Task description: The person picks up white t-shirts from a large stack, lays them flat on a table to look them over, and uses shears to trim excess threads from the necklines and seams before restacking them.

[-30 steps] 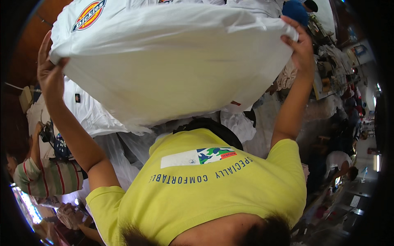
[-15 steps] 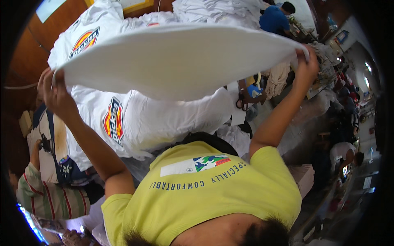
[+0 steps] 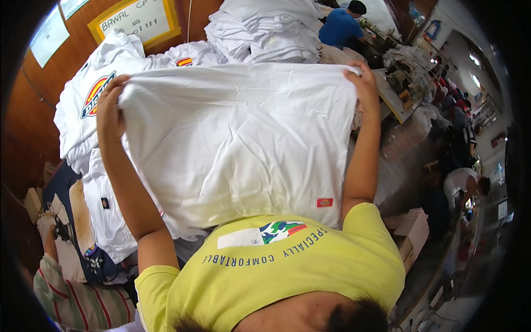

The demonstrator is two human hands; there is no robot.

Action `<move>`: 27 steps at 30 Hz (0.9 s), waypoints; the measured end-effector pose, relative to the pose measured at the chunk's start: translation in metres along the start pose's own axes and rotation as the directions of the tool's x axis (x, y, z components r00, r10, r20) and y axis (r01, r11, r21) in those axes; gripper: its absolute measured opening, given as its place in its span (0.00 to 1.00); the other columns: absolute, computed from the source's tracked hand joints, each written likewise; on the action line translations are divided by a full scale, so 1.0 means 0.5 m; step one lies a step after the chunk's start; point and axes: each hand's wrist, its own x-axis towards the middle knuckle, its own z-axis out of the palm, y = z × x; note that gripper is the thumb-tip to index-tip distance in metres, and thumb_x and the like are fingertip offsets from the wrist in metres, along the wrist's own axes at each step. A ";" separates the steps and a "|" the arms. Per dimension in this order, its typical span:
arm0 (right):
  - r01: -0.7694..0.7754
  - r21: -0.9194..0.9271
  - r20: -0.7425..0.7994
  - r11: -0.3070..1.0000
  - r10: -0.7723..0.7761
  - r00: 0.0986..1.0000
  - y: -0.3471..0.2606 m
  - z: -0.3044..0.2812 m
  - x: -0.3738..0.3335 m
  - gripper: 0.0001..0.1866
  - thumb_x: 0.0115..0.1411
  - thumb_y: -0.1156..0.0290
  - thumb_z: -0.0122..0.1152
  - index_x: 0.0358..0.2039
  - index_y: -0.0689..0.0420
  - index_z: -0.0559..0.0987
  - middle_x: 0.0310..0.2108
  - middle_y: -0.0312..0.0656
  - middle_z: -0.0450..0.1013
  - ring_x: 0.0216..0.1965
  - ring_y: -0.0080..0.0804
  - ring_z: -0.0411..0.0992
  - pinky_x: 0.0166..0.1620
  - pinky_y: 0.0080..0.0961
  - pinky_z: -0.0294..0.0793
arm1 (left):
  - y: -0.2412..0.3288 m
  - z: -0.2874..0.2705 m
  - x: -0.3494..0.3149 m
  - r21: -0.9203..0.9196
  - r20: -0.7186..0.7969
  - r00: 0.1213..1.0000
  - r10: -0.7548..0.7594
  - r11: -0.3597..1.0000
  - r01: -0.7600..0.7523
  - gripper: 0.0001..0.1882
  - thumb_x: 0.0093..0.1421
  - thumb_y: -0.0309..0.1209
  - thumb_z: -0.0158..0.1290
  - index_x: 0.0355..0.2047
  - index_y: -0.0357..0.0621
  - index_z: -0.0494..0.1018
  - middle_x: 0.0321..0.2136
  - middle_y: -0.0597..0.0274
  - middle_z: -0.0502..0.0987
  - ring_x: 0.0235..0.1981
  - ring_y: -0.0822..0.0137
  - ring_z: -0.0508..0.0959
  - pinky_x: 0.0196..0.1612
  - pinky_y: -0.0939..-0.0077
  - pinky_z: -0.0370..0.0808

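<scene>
A white shirt [image 3: 238, 138] is stretched wide between my two hands, its upper edge nearly straight and its lower part hanging close to my chest. Light creases run across the cloth, and a small red label [image 3: 324, 203] shows near its lower right. My left hand [image 3: 112, 108] is closed on the upper left corner. At the opposite corner my right hand [image 3: 364, 88] pinches the edge, thumb and fingers around the fabric. Behind the raised cloth lies a heap of white shirts [image 3: 83, 124] with a colourful printed emblem; much of that heap is hidden.
A tall stack of folded white garments [image 3: 265, 33] stands at the back. Left, a co-worker's striped sleeve [image 3: 83, 299] reaches to a dark-handled tool [image 3: 60, 227] on a board. A person in blue [image 3: 340, 27] sits back right. A cardboard box [image 3: 409, 235] stands right.
The shirt has come down from a billowing, lifted position and now hangs flatter, with its label showing. Both hands have moved inward, closer together. The view has shifted, showing more of the back wall.
</scene>
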 end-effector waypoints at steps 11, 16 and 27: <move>0.456 -0.094 0.210 0.885 -0.430 0.878 -0.134 0.204 -0.202 0.19 0.49 0.76 0.63 0.41 0.60 0.68 0.39 0.38 0.67 0.44 0.24 0.64 0.48 0.21 0.63 | 0.026 0.439 -0.201 -0.027 0.809 0.564 0.168 0.968 -0.249 0.36 0.46 0.13 0.46 0.57 0.44 0.56 0.50 0.51 0.62 0.44 0.57 0.70 0.47 0.71 0.69; 0.356 0.062 0.298 0.932 -0.358 0.885 -0.157 0.078 -0.193 0.16 0.44 0.84 0.59 0.36 0.61 0.71 0.38 0.36 0.68 0.41 0.22 0.66 0.47 0.21 0.64 | -0.043 0.475 -0.081 0.009 0.751 0.439 0.493 0.658 -0.753 0.46 0.38 0.31 0.65 0.58 0.46 0.56 0.54 0.54 0.60 0.54 0.55 0.62 0.55 0.65 0.61; 0.506 0.305 -0.023 0.807 -0.525 0.851 -0.184 -0.208 -0.252 0.25 0.37 0.80 0.59 0.40 0.60 0.66 0.33 0.42 0.59 0.33 0.28 0.63 0.39 0.22 0.65 | -0.251 0.670 -0.111 -0.008 0.999 -0.052 0.008 1.000 -0.011 0.22 0.49 0.30 0.60 0.43 0.40 0.67 0.44 0.54 0.69 0.46 0.64 0.70 0.46 0.70 0.68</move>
